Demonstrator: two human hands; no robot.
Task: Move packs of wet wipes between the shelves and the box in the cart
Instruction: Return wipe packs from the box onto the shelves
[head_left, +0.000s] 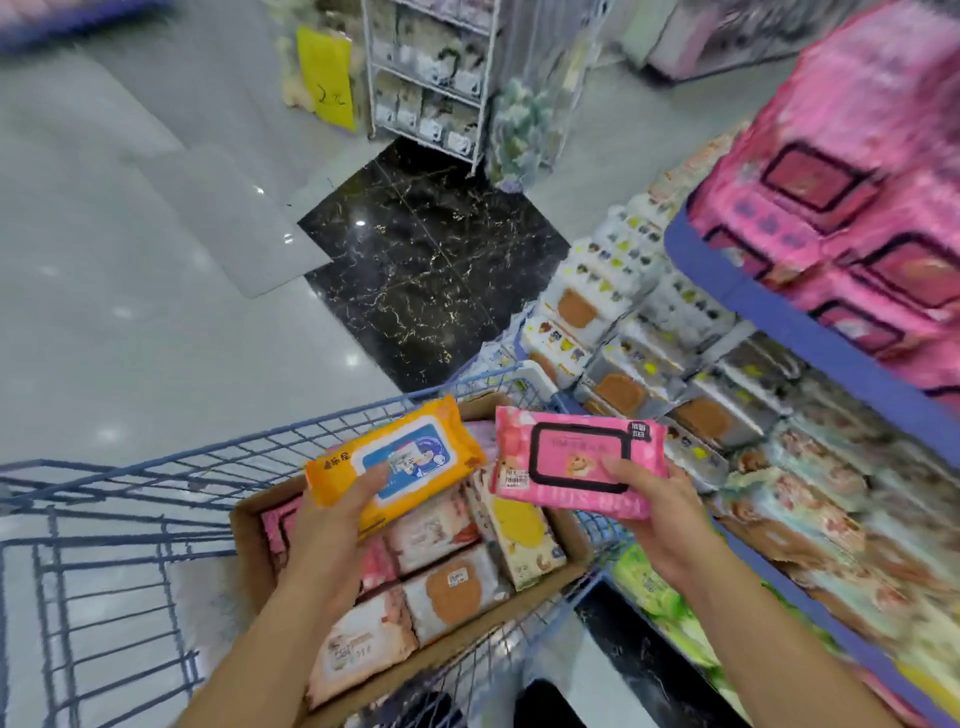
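The left hand grips an orange wet-wipe pack by its near end, thumb on the label face. The right hand grips a pink wet-wipe pack the same way, thumb across the black-framed lid. Both packs hang just above the cardboard box, which sits in the blue wire cart at 6 o'clock. The pink one is out over the box's 3 o'clock edge, towards the shelves.

Which way the packs are travelling cannot be told from here. With both lifted off the box, my guess is that they are headed for the shelves.

If so, the pink pack wants to go to 2 o'clock, where matching pink packs are stacked on the upper shelf. Lay it flat, lid up, squared to the stack so it does not slide off the blue lip. No orange row shows on the shelves, so find its place before reaching.

An end grip lets soft packs droop, so a hold nearer the middle would be steadier. Set down one pack at a time, and keep the forearms off the cart rim and off the white and brown packs lying in the box
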